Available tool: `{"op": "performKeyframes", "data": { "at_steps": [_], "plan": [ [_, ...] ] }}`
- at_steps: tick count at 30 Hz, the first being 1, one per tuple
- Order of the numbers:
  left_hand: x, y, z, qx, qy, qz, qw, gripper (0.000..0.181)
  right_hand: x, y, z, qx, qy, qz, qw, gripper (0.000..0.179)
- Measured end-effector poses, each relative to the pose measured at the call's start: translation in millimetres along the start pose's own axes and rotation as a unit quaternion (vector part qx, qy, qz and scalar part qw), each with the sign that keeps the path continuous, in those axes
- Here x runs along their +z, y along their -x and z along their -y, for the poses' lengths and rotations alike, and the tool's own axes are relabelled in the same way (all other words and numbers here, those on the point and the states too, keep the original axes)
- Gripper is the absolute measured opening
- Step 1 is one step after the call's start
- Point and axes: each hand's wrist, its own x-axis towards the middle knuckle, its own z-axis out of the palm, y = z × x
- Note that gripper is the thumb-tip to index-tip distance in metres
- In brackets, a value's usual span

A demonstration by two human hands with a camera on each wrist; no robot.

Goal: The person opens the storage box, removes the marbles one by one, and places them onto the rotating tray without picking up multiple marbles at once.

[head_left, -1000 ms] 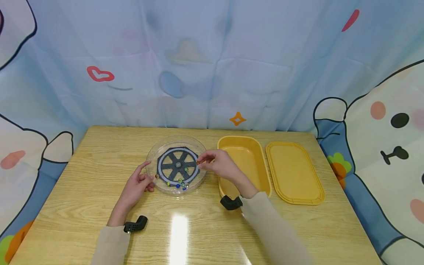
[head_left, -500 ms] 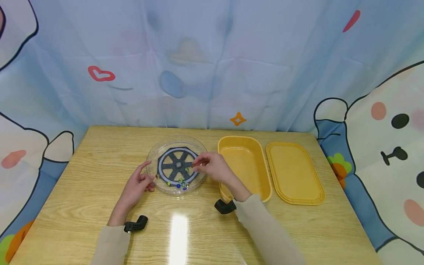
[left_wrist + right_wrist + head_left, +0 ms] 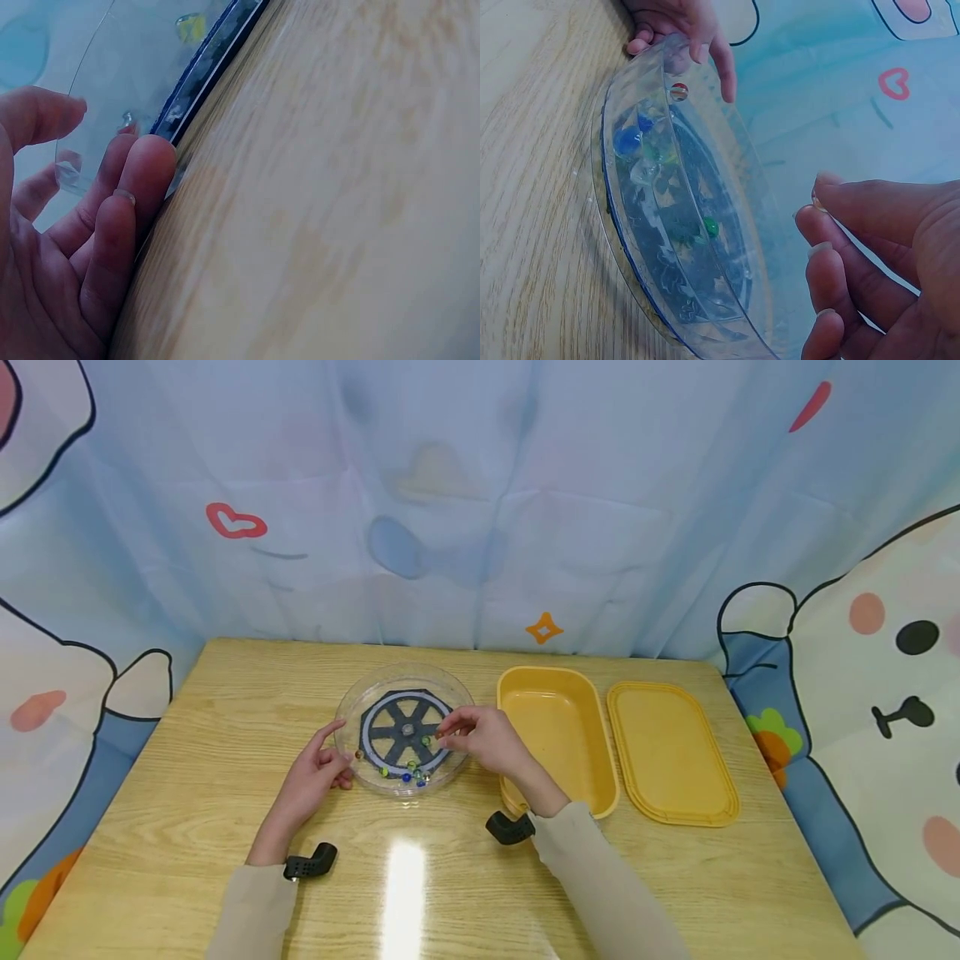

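A round clear plastic dish [image 3: 405,672] with a dark wheel-like spoked pattern in its base stands on the table. Several glass marbles lie in it, among them a blue marble [image 3: 627,141], a green marble [image 3: 710,227] and an amber-looking marble [image 3: 359,755] by the left wall. My left hand [image 3: 311,777] holds the dish at its left rim, some fingers curled against the outside wall. Over the dish's right side, my right hand [image 3: 483,741] pinches a small reddish marble [image 3: 440,735] between thumb and index finger; the fingertips hide most of it in the right wrist view.
Right of the dish is a yellow plastic tub [image 3: 562,735], partly behind my right wrist. Its flat yellow lid [image 3: 672,752] lies beside it on the wooden table [image 3: 465,885]. A printed blue curtain [image 3: 465,510] hangs behind the table's far edge.
My right hand has shifted slightly left over the dish with the reddish marble, then stayed nearly still. My left hand keeps its hold. The head view has tilted slightly.
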Motion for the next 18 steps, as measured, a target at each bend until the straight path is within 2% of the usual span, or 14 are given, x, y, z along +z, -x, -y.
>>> {"op": "performKeyframes", "data": {
  "at_steps": [12, 18],
  "plan": [
    [-0.4, 0.1, -0.4, 0.0, 0.004, 0.001, 1.0, 0.057, -2, 0.4, 0, 0.01, 0.002, 0.002, 0.9999, 0.011],
    [-0.8, 1.4, -2.2, -0.002, 0.002, 0.003, 1.0, 0.058, -11, 2.1, 1, 0.017, 0.011, -0.008, 0.9998, 0.009]
  ]
}}
